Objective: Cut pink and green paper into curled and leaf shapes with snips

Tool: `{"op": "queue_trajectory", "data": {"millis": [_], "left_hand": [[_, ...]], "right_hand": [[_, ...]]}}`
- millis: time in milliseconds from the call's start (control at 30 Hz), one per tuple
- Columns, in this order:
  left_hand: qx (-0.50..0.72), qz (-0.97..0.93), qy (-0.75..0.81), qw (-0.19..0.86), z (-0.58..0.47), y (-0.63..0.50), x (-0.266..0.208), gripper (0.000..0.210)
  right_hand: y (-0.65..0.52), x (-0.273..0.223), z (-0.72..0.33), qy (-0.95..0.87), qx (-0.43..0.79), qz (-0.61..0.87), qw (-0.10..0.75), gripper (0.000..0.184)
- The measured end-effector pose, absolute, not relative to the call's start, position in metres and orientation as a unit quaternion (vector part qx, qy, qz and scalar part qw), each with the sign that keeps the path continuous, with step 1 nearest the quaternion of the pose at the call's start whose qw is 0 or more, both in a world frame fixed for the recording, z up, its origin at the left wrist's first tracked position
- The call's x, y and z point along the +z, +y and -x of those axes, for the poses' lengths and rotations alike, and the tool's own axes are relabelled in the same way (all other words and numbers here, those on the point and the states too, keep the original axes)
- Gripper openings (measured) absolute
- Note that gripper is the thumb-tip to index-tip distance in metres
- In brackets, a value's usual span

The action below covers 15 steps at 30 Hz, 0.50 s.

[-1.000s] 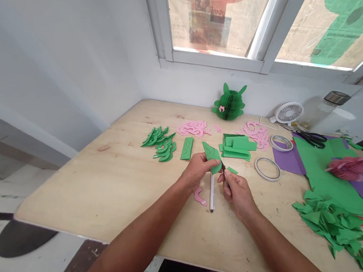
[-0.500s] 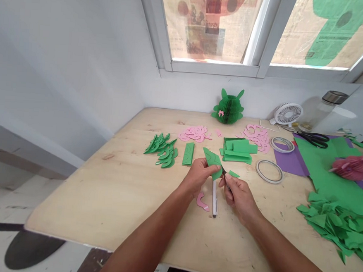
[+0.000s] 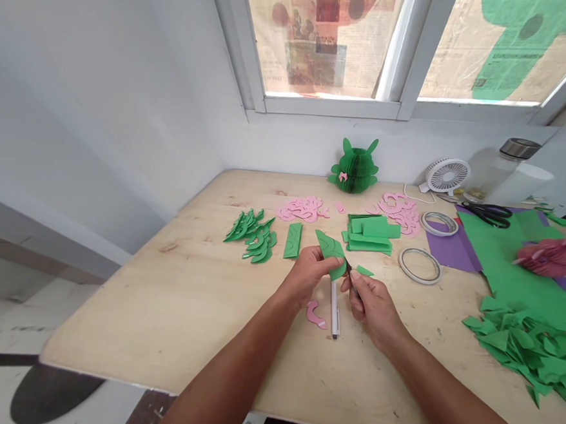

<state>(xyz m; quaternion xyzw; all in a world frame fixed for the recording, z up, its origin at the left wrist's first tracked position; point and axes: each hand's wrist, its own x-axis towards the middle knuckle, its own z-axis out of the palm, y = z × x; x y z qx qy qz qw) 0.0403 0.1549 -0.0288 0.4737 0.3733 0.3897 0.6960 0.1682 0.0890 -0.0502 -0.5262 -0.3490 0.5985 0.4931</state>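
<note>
My left hand (image 3: pixel 310 273) pinches a piece of green paper (image 3: pixel 330 246) that has curved lines drawn on it. Dark scissors (image 3: pixel 349 268) are in my right hand (image 3: pixel 369 303), their blades at the paper's right edge; most of the handle is hidden by my fingers. A small green offcut (image 3: pixel 365 270) lies just beyond the scissors. Below my hands a white pen (image 3: pixel 335 312) rests on the table beside a curved pink paper piece (image 3: pixel 316 314). Left of the held paper lies a green folded strip (image 3: pixel 292 240) with a drawn outline.
Cut green shapes (image 3: pixel 257 236), pink cutouts (image 3: pixel 303 209) and stacked green paper (image 3: pixel 371 234) lie farther back. A green paper figure (image 3: pixel 356 169) stands by the wall. To the right are tape rolls (image 3: pixel 419 267), black scissors (image 3: pixel 489 215), a small fan (image 3: pixel 447 176) and green scraps (image 3: pixel 528 348).
The view has shifted very slightly. Both hands, the green paper and the scissors stay in nearly the same place.
</note>
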Motion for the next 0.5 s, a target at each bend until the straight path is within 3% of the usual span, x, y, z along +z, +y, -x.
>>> {"op": "queue_trajectory", "data": {"millis": [500], "left_hand": [[0.397,-0.484,0.378,0.682,-0.0402,0.1543,-0.0239,0.009]], "right_hand": [[0.0906,-0.0531,-0.1693,-0.351,0.601,0.522,0.493,0.042]]}}
